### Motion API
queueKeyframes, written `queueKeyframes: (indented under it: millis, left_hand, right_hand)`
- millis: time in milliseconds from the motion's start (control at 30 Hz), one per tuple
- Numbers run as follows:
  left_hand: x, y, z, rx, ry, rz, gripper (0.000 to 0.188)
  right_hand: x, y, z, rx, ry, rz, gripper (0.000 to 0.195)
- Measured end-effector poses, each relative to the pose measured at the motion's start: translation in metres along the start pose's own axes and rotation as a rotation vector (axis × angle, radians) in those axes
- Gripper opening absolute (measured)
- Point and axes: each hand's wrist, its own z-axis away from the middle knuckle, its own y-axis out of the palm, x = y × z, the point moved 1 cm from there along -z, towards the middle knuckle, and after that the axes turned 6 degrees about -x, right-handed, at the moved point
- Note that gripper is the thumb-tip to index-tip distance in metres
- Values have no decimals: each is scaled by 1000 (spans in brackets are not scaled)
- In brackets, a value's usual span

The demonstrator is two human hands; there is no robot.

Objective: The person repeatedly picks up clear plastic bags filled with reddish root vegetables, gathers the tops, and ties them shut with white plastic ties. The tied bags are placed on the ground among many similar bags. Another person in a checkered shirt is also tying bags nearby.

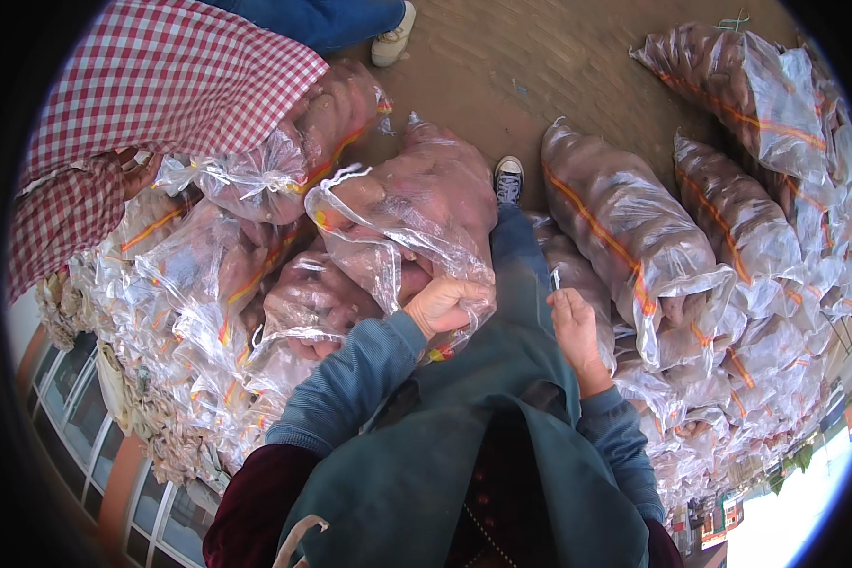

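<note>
My left hand [449, 305] grips the gathered rim of a clear plastic mesh sack [433, 192] filled with reddish tubers that look like sweet potatoes. The mouth of this sack gapes beside my fist, and white cord runs along its edge. My right hand [575, 323] is closed on a small, thin tool [555, 280] whose metallic tip points away from me; its exact kind cannot be told. To the right of that hand leans another full sack [618, 199] with an orange and yellow stripe and a loose, open top. A smaller open sack [316, 305] of tubers lies left of my left forearm.
Someone in a red-and-white checked garment [177, 78] stands at the upper left, with a hand [140, 172] near a tied sack [270, 170]. Stacked sacks [724, 383] crowd both sides. Brown paved floor [497, 64] lies ahead, and my shoe [509, 179] shows between sacks.
</note>
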Motion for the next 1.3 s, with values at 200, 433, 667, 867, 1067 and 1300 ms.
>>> queueKeyframes:
  millis: [200,433,667,867,1067,1300]
  left_hand:
    - [-21,14,35,-247,47,-156,20]
    - [-15,13,56,-503,381,-703,18]
    - [-21,12,53,-575,458,-649,11]
    - [-19,7,52,-566,469,-601,13]
    - [-21,9,55,-537,475,-600,16]
    - [-23,15,63,-322,613,-596,19]
  right_hand:
    - [5,4,-2,88,-1,18,19]
    - [39,41,3,321,-342,165,19]
    - [64,80,-9,533,-472,510,21]
    - [63,87,-13,581,-500,652,23]
    - [70,88,-18,617,-480,738,20]
    - [77,94,-29,675,-510,793,21]
